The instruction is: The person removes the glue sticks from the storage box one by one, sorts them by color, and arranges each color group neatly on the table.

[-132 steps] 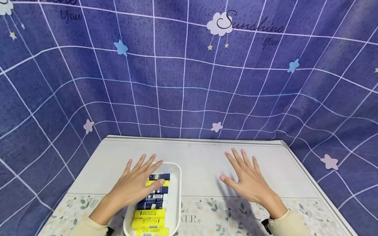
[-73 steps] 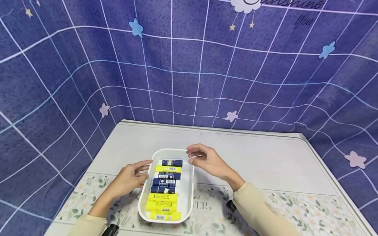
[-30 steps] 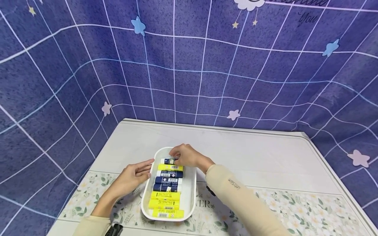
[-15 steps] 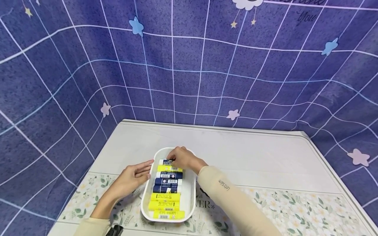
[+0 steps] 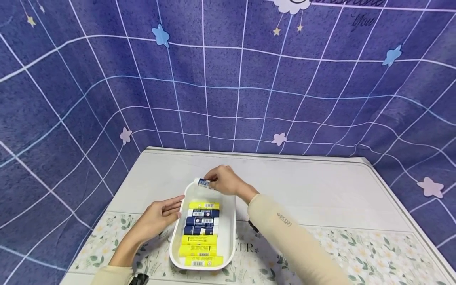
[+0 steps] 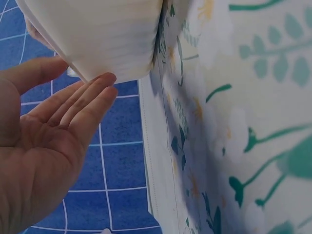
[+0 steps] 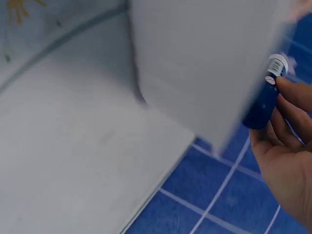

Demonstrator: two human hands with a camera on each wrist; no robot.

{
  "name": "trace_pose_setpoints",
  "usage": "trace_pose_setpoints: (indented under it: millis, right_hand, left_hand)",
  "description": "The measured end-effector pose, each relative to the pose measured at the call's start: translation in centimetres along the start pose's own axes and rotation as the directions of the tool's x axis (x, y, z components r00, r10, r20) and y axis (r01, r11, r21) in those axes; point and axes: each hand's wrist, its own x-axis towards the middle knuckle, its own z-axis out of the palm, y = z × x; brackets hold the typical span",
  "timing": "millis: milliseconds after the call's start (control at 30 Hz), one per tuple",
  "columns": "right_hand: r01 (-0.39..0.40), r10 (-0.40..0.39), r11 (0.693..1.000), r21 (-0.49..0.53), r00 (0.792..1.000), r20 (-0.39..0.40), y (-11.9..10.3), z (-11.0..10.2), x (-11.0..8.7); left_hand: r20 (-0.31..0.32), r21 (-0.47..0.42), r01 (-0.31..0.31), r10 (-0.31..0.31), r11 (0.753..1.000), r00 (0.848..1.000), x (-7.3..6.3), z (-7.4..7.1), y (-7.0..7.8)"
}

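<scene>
In the head view my right hand [image 5: 228, 181] pinches a dark blue glue stick [image 5: 203, 183] with a white end, above the far end of a white tray [image 5: 233, 237]. The right wrist view shows that glue stick [image 7: 263, 105] between thumb and fingers, beside the tray wall. Below, the tray holds a column of glue sticks lying crosswise: a yellow one [image 5: 204, 205], three dark blue ones [image 5: 201, 221], then three yellow ones [image 5: 199, 250]. At the tray's left side rests my left hand [image 5: 154, 217], its extended fingertips [image 6: 109, 78] against the outer wall.
The tray stands on a white table [image 5: 303, 190] with a flowered strip [image 5: 338, 249] along its near part. A blue curtain [image 5: 228, 99] with a grid and stars hangs behind the table and at both sides.
My right hand has come over the tray, taken hold of the farthest dark blue glue stick and lifted it toward the far rim. My left hand, earlier spread above the tray, stays at its left side.
</scene>
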Motion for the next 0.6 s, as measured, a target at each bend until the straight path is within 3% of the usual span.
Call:
trace_pose_setpoints:
  millis: [100,200,267,333,433,533,600]
  right_hand:
    - [-0.049,0.065,0.980,0.190,0.995,-0.076,0.5,-1.9,-0.2]
    - [-0.094,0.166,0.921,0.379,0.973,-0.162,1.6,-3.3,-0.4]
    - [-0.105,0.240,0.875,0.473,0.942,-0.233,2.4,-3.9,-0.5]
    - [-0.120,0.323,0.832,0.542,0.899,-0.297,3.3,-4.2,-0.7]
    - [-0.146,0.443,0.789,0.597,0.809,-0.387,4.9,-4.2,-1.0]
    - [-0.210,0.541,0.775,0.596,0.709,-0.453,6.5,-3.8,-1.4]
    - [-0.277,0.572,0.788,0.550,0.660,-0.487,7.7,-3.3,-1.7]
  left_hand:
    - [-0.006,0.017,0.003,-0.002,1.000,1.000,-0.1,-0.1,-0.1]
    - [-0.008,0.029,-0.008,0.008,1.000,1.000,-0.2,-0.2,-0.2]
    - [-0.009,0.032,-0.012,0.012,0.999,1.000,-0.2,-0.2,-0.2]
    - [-0.009,0.035,-0.014,0.014,0.999,1.000,-0.2,-0.2,-0.2]
    - [-0.012,0.037,-0.014,0.014,0.999,1.000,-0.1,-0.1,-0.2]
    - [-0.011,0.039,-0.014,0.014,0.999,1.000,0.0,0.0,-0.2]
    - [-0.010,0.043,-0.011,0.012,0.999,1.000,0.0,0.0,-0.2]
